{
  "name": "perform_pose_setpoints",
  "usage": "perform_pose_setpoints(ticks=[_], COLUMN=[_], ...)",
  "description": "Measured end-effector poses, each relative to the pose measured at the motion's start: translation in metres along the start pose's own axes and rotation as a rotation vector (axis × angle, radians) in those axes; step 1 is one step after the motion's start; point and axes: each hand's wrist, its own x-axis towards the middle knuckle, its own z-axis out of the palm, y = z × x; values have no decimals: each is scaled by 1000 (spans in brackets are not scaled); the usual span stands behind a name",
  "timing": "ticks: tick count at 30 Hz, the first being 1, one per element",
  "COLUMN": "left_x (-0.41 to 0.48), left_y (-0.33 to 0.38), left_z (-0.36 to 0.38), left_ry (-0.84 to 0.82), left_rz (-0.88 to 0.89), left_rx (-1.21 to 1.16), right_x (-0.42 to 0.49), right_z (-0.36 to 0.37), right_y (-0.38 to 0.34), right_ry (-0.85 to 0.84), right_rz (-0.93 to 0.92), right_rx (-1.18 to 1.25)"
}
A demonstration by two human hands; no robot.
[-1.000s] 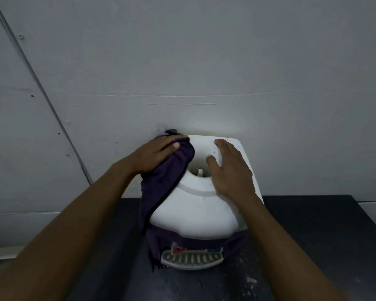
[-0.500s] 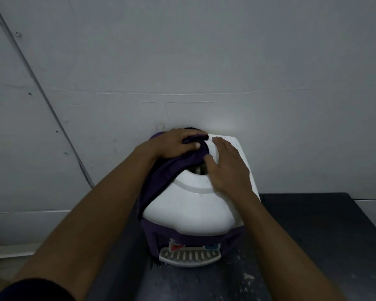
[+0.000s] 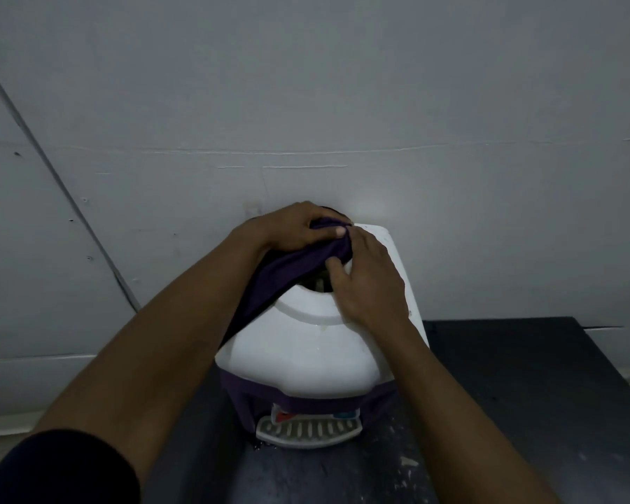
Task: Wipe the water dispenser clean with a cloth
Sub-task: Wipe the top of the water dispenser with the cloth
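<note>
One grey wall fills the back, and against it a white water dispenser with a purple base stands on a dark counter. Both hands meet at the rear of its top. The left hand has its fingers curled round a bunched purple cloth, pressing it at the back rim of the round opening, while the right hand lies flat beside it, fingers relaxed and holding nothing. The cloth trails down the dispenser's left side, and a slotted drip tray sits at the front.
</note>
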Motion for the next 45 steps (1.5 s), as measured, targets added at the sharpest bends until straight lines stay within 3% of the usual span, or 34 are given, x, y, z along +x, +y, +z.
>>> perform_pose_setpoints(ticks=[10, 20, 27, 36, 39, 43, 45], left_x=[-63, -156, -142, -99, -107, -131, -137], left_y=[-21, -14, -6, -11, -8, -8, -5], left_z=[8, 56, 42, 10, 15, 36, 41], left_ry=[133, 345, 276, 69, 143, 360, 363], left_rz=[-68, 43, 195, 146, 153, 189, 197], left_rx=[-56, -34, 69, 364, 270, 13, -11], right_x=[4, 3, 2, 4, 3, 2, 1], right_z=[-1, -1, -1, -2, -2, -2, -1], right_y=[4, 1, 0, 1, 2, 1, -1], right_ry=[-96, -101, -117, -108, -108, -89, -79], right_rz=[60, 56, 49, 48, 60, 64, 70], right_rx=[-87, -104, -111, -111, -100, -83, -93])
